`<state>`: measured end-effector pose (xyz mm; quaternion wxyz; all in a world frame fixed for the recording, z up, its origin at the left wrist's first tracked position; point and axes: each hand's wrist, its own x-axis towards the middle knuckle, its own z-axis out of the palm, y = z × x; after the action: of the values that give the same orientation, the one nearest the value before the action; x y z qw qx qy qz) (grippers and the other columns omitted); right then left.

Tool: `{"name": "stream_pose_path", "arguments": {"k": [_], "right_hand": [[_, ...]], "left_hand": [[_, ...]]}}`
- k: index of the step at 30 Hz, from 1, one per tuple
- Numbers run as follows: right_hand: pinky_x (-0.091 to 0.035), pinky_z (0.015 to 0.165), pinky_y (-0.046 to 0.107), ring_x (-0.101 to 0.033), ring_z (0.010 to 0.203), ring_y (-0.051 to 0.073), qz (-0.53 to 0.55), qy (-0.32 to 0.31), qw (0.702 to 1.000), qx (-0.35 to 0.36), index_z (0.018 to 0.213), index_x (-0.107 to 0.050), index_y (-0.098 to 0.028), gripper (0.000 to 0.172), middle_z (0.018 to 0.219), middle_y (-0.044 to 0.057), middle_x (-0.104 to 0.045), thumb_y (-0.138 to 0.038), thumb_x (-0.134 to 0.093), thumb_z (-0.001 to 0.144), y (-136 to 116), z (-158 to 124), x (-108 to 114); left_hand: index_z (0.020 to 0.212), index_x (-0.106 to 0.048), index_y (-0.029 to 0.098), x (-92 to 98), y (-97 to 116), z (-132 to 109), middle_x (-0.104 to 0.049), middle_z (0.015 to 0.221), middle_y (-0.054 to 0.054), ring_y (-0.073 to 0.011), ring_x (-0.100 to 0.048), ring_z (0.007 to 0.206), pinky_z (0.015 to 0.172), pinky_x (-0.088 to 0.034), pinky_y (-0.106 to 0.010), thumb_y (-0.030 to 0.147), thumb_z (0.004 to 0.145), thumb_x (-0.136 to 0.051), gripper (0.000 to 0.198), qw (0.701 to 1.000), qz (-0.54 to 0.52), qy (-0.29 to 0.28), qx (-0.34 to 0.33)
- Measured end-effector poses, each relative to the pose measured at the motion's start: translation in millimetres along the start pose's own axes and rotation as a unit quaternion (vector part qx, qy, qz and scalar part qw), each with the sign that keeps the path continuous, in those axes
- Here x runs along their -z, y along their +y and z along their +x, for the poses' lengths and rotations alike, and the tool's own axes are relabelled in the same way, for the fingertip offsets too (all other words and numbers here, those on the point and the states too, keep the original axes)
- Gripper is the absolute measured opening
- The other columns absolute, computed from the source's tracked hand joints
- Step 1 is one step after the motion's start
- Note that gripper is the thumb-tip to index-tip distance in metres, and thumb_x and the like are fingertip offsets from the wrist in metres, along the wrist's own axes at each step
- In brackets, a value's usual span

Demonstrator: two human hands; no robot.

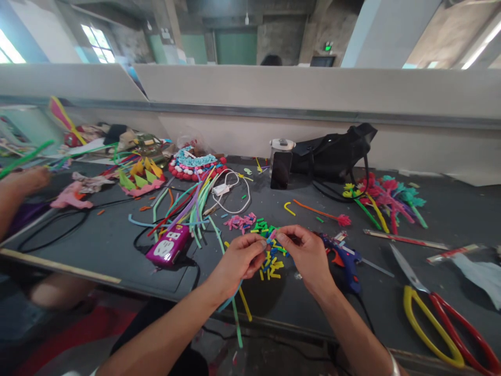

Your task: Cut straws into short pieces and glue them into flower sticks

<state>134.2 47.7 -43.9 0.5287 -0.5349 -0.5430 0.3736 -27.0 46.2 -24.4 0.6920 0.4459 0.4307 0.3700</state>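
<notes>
My left hand is closed in a pinch on a light-blue pipe cleaner, whose tail hangs below the palm toward the table's front edge. Close against it, my right hand pinches a short pink piece at the blue tip. Whether the two are joined I cannot tell. Under and behind the fingers lie loose cut pieces: a pink pile, green ones and yellow ones. A blue glue gun lies just right of my right hand.
Large scissors lie open at the right. Behind them are pipe-cleaner flowers and a black bag. A phone leans on a cup. Left are a purple box, long pipe cleaners and another person's hand.
</notes>
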Motion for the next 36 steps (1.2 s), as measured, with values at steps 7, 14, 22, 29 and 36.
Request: {"name": "stream_pose_path", "arguments": {"k": [7, 14, 22, 29, 36], "right_hand": [[-0.048, 0.069, 0.028, -0.064, 0.072, 0.018, -0.020, 0.015, 1.000, 0.014, 0.080, -0.071, -0.019, 0.018, 0.080, 0.003, -0.072, -0.036, -0.065, 0.080, 0.2, -1.9, -1.7], [-0.048, 0.070, 0.027, -0.063, 0.073, 0.016, -0.013, 0.021, 1.000, 0.019, 0.081, -0.072, -0.019, 0.017, 0.079, 0.002, -0.071, -0.035, -0.066, 0.081, 3.0, -2.6, -3.4], [-0.047, 0.067, 0.026, -0.062, 0.077, 0.017, 0.036, 0.068, 0.997, 0.000, 0.099, -0.071, -0.019, 0.031, 0.088, 0.004, -0.072, -0.044, -0.063, 0.083, -0.3, 2.1, 9.3], [-0.048, 0.065, 0.028, -0.062, 0.070, 0.017, -0.107, 0.113, 0.988, 0.010, 0.095, -0.071, -0.019, 0.033, 0.082, 0.005, -0.072, -0.046, -0.061, 0.079, -3.6, 2.3, 41.7], [-0.043, 0.058, 0.035, -0.067, 0.073, 0.028, -0.510, 0.080, 0.853, -0.071, 0.080, -0.067, -0.026, 0.037, 0.078, 0.005, -0.072, -0.056, -0.045, 0.085, -0.7, -20.5, 103.0]], "left_hand": [[0.072, -0.052, 0.017, 0.4, -1.2, 0.1, -0.036, 0.045, 0.009, -0.0021, -0.021, 0.035, 0.035, -0.011, -0.018, 0.040, 0.079, -0.062, 0.026, 1.000, 0.005, 0.006, -0.005], [0.070, -0.050, 0.017, -0.2, -0.6, 0.6, -0.037, 0.045, 0.009, -0.0023, -0.021, 0.035, 0.035, -0.010, -0.018, 0.036, 0.080, -0.060, 0.024, 1.000, 0.012, 0.005, -0.009], [0.079, -0.054, 0.017, 4.4, 5.0, -2.0, -0.043, 0.054, 0.007, -0.0029, -0.027, 0.038, 0.036, -0.012, -0.018, 0.038, 0.084, -0.058, 0.022, 1.000, -0.015, -0.017, 0.001], [0.081, -0.058, 0.014, 17.1, 3.6, 0.6, -0.046, 0.065, 0.004, -0.0029, -0.035, 0.045, 0.039, -0.018, -0.017, 0.038, 0.082, -0.064, 0.025, 0.997, -0.068, -0.028, 0.001], [0.086, -0.057, 0.016, 22.1, 7.8, -1.1, -0.043, 0.055, 0.007, -0.0022, -0.026, 0.036, 0.038, -0.013, -0.018, 0.036, 0.089, -0.054, 0.020, 0.996, -0.079, -0.012, -0.035]]}}
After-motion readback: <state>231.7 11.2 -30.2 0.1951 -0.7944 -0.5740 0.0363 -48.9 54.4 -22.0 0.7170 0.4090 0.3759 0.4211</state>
